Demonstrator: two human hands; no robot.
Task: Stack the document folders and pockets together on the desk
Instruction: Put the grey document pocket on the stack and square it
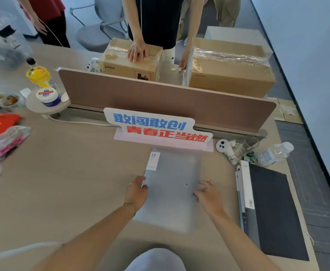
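A grey translucent document folder (172, 184) with a white label at its top left lies flat on the desk in front of me. My left hand (136, 192) grips its left edge, thumb on top. My right hand (209, 194) rests on its right edge, fingers curled onto the surface. To the right lie a dark folder (275, 210) and, along its left side, a white and grey folder spine (247, 188).
A slogan sign (158, 127) stands just behind the grey folder, against a brown desk divider (160, 94). A white controller (225, 148) and water bottle (275, 153) lie at right. Bags, bottles and jars crowd the left. Two people stand beyond the divider by cardboard boxes (228, 71).
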